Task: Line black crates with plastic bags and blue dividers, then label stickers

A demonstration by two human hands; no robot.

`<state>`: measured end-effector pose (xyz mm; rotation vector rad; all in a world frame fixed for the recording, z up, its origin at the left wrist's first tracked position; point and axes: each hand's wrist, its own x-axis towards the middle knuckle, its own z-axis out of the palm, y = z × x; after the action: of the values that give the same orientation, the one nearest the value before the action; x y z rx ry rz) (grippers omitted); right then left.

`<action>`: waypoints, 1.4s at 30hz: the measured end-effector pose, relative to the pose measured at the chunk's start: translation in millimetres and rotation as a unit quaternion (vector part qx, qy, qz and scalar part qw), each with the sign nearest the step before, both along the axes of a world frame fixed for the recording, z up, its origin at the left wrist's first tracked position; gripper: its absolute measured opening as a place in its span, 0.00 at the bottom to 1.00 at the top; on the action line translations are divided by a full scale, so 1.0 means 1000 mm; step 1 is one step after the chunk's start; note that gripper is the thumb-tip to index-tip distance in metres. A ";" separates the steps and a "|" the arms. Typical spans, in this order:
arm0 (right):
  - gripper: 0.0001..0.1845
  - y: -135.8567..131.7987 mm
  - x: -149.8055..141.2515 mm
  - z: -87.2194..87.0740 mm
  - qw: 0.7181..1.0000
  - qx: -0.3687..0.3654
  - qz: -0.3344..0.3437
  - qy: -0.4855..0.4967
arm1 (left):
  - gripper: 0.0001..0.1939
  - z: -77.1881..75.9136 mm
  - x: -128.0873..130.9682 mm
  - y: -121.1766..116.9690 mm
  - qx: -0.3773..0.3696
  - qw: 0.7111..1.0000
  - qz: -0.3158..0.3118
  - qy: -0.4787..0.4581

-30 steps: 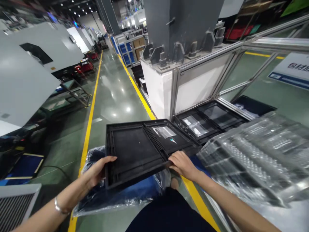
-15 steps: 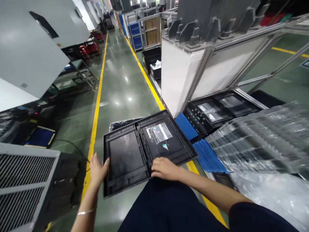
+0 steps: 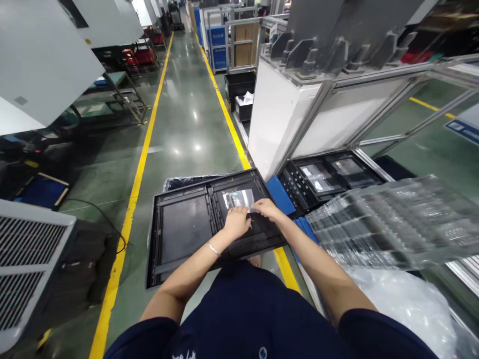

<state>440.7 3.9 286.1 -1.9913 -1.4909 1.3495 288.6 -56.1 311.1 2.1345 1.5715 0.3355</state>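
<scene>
A clear pouch [image 3: 244,197] lies flat in the right-hand recess of a black lid [image 3: 183,227]. At the pouch's 6 o'clock the left hand [image 3: 237,223] rests its fingers over the near edge, a silvery bracelet [image 3: 214,249] on its wrist; how firmly it grips cannot be told. At 4 o'clock the right hand [image 3: 266,208] has its fingertips drawn into a narrow grip at the pouch's near right corner; whether they pinch the film cannot be told.

The lid sits at a slant, its near edge just in front of the wearer's dark navy top [image 3: 243,319] at 6 o'clock. Plastic film [image 3: 174,182] shows past its far edge, toward 12.

From the lid's middle, a blue panel [image 3: 281,195] lies just beside it between 2 and 3 o'clock, and past that a black crate [image 3: 299,185] and another black lid [image 3: 337,174] with clear pouches on it. At 3 o'clock is a heap of ribbed clear plastic [image 3: 389,219]; at 4, whitish plastic wrap [image 3: 404,304]. A white block [image 3: 277,119] stands at 1 o'clock, black bins [image 3: 239,86] farther off at 12, and a grey slatted unit [image 3: 33,259] at 9, beyond a yellow floor line [image 3: 129,214].
</scene>
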 end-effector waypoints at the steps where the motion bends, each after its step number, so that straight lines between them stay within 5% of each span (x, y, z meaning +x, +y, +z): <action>1: 0.06 0.003 -0.002 0.000 1.000 0.000 0.008 0.012 | 0.16 -0.002 0.007 0.003 0.004 1.000 0.005 0.016; 7: 0.04 0.016 -0.002 0.010 0.992 0.002 0.040 0.117 | 0.15 -0.010 0.030 0.007 0.035 0.994 0.069 0.071; 10: 0.06 0.019 -0.001 0.017 0.978 0.010 0.064 0.200 | 0.11 -0.011 0.026 0.008 0.019 0.983 0.177 -0.039; 13: 0.08 0.020 -0.003 0.018 0.968 0.073 0.048 0.237 | 0.06 -0.012 0.010 0.012 -0.082 0.880 0.339 -0.322; 15: 0.08 0.017 -0.005 0.016 0.961 0.154 0.069 0.217 | 0.08 -0.012 -0.004 0.013 -0.148 0.806 0.384 -0.425; 18: 0.08 0.003 -0.012 0.014 0.942 0.259 0.173 0.127 | 0.10 -0.011 -0.020 0.010 -0.203 0.758 0.394 -0.479; 22: 0.11 -0.022 -0.024 0.016 0.920 0.298 0.252 -0.031 | 0.12 -0.011 -0.023 0.000 -0.211 0.708 0.411 -0.534; 27: 0.13 -0.039 -0.034 0.018 0.905 0.281 0.287 -0.139 | 0.13 -0.014 -0.013 -0.008 -0.156 0.695 0.432 -0.554; 42: 0.14 -0.038 -0.033 0.027 0.900 0.260 0.286 -0.201 | 0.11 -0.021 -0.001 -0.007 -0.069 0.723 0.443 -0.526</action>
<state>408.0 -34.1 312.8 -1.5884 -2.4536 0.5772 287.2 -62.9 290.2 0.5595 1.5789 1.3736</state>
